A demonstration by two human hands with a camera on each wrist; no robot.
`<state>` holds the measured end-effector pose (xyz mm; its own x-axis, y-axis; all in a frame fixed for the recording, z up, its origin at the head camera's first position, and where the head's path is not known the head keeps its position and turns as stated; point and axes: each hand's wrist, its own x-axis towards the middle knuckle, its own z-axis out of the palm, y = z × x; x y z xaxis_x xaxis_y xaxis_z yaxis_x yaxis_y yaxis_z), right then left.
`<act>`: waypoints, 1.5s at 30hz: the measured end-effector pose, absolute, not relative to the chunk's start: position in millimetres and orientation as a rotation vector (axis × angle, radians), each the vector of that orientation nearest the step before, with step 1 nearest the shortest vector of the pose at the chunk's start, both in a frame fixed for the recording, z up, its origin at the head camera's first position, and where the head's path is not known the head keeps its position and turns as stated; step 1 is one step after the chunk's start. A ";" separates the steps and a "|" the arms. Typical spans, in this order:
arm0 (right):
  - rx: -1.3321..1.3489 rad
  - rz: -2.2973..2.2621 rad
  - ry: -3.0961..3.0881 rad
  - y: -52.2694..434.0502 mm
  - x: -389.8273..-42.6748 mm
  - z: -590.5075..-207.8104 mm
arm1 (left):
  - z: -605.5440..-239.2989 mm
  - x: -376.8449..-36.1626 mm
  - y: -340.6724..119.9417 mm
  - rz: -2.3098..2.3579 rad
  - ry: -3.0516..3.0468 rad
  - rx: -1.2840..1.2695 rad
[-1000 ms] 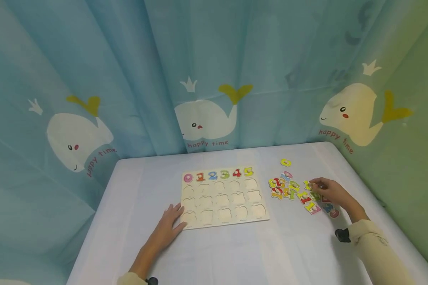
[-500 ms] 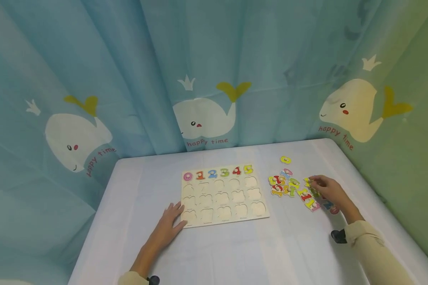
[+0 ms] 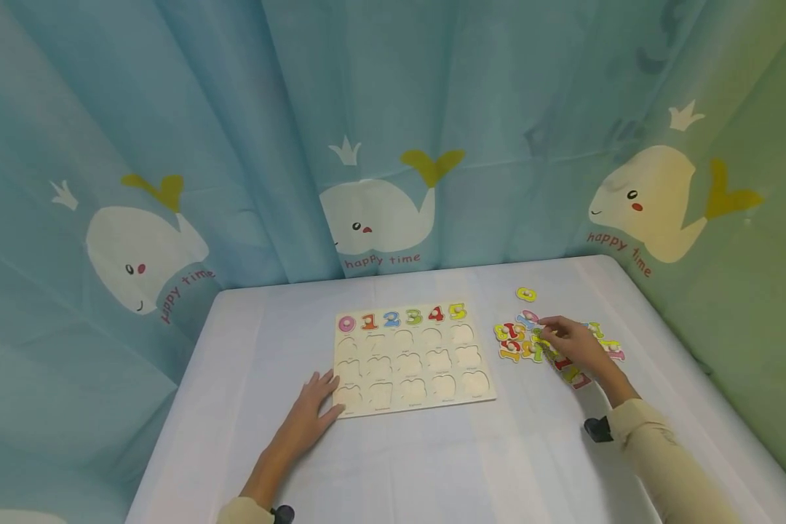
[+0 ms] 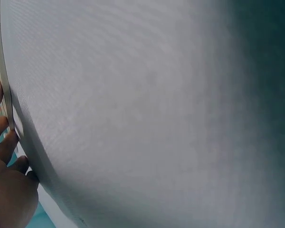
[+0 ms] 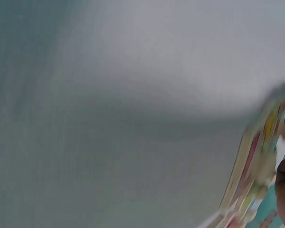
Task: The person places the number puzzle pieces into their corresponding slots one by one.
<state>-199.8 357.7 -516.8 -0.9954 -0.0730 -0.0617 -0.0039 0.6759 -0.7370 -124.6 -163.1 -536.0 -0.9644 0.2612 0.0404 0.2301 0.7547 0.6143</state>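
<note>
A pale wooden number puzzle board (image 3: 413, 367) lies on the table, with colourful number pieces 0 to 5 in its top row and bare recesses below. My left hand (image 3: 311, 407) rests at its left edge, fingers spread and the thumb by the lower corner. In the left wrist view, the fingers (image 4: 4, 147) touch the board's edge. My right hand (image 3: 576, 349) is bent over the loose number pieces, fingertips close together near a green-yellow piece (image 3: 538, 338). Whether they pinch a piece is hidden. Blurred pieces (image 5: 256, 161) appear beside the hand in the right wrist view.
Several loose number pieces (image 3: 509, 351) lie in a cluster to the right of the board, some overlapping. A yellow 0 (image 3: 526, 294) lies apart at the back. A white cloth covers the table (image 3: 406, 466); a whale-print curtain (image 3: 380, 87) hangs behind it.
My right hand has moved left across the loose pieces, uncovering several at its right and covering others. The left hand has stayed at the board's edge.
</note>
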 end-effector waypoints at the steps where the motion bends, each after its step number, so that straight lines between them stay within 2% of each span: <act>1: -0.078 -1.240 2.776 354.4 -200.8 -518.0 | -535.9 -124.7 -163.0 1.005 2.899 0.409; 9: -0.086 -1.173 2.827 337.4 -210.6 -524.4 | -536.2 -123.6 -163.3 1.004 2.918 0.413; 19: -0.255 -1.110 2.883 319.9 -223.7 -521.9 | -538.2 -123.4 -162.6 1.029 2.894 0.380; 24: -0.235 -1.088 2.904 312.1 -227.9 -526.6 | -538.1 -122.8 -162.1 1.031 2.893 0.374; 32: -0.064 -1.023 2.963 308.7 -226.3 -525.6 | -539.6 -122.8 -162.6 1.051 2.906 0.413; 40: -0.111 -1.113 3.144 301.3 -228.5 -522.2 | -539.0 -123.5 -163.8 1.030 2.902 0.393; 45: -0.182 -1.014 3.390 289.6 -236.5 -513.2 | -537.4 -124.0 -162.7 1.009 2.899 0.373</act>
<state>-236.5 289.6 -513.2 -0.9152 0.0177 0.4025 -0.2062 0.8376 -0.5058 -124.0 -162.7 -537.4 -0.9697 0.2422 0.0326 0.2101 0.7582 0.6172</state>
